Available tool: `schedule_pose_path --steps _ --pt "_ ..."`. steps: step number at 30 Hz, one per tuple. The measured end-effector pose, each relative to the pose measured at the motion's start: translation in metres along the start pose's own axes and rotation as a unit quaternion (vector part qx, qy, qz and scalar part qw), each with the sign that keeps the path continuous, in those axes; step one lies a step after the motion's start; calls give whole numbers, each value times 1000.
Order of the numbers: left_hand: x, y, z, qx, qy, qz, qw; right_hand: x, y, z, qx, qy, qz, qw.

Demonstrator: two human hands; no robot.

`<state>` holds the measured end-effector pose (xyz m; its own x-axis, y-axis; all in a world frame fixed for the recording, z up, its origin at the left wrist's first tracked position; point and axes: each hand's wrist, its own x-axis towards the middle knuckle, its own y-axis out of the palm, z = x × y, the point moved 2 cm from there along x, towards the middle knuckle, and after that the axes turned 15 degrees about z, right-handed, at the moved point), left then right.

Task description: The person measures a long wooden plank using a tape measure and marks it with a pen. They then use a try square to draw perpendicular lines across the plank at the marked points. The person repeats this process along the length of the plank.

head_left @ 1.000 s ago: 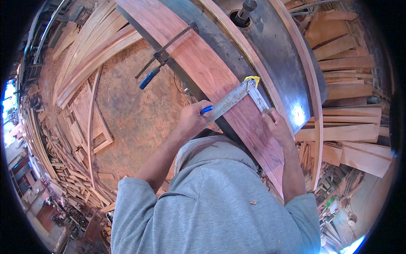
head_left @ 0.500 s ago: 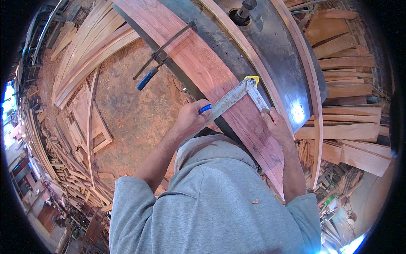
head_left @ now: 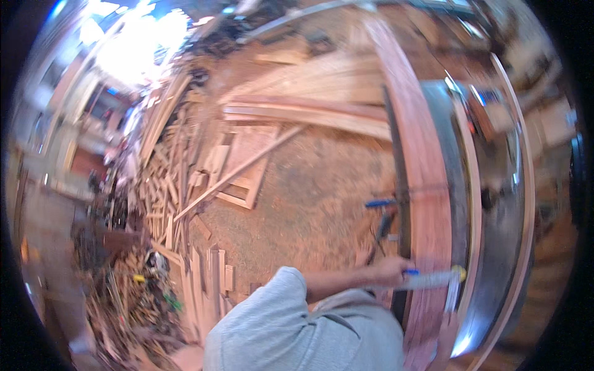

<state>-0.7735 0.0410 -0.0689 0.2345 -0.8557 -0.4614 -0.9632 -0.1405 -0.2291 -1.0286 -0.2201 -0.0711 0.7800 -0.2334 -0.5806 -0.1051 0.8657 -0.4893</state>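
A reddish-brown plank (head_left: 427, 213) runs lengthwise along a dark machine table at my right. Across it lies a metal square (head_left: 430, 280), smeared by motion. My left hand (head_left: 393, 271) is closed at the long blade's near end, with a blue pen (head_left: 411, 271) poking out of the fist. My right hand (head_left: 450, 323), blurred and low at the right, is closed on the square's shorter arm. A yellow tape measure (head_left: 458, 273) sits by the square's corner. Further up the plank a clamp with a blue handle (head_left: 380, 203) grips its edge.
Two curved wooden strips, an inner one (head_left: 473, 204) and an outer one (head_left: 527, 204), lie right of the plank. Stacked boards (head_left: 309, 114) lie on the dusty floor ahead, beside a wooden frame (head_left: 247, 201). Scrap wood (head_left: 164, 191) is heaped at the left.
My view has swung left, so the plank and both hands now appear further right and lower. The square still lies across the plank with both hands on it.
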Motion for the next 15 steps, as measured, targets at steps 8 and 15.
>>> schedule_pose_path --steps 8,15 --pt "9 4 7 6 86 -53 995 14 -8 -11 46 -29 69 996" --pt "12 4 10 3 96 -72 993 15 -12 -18 -3 -21 87 996"
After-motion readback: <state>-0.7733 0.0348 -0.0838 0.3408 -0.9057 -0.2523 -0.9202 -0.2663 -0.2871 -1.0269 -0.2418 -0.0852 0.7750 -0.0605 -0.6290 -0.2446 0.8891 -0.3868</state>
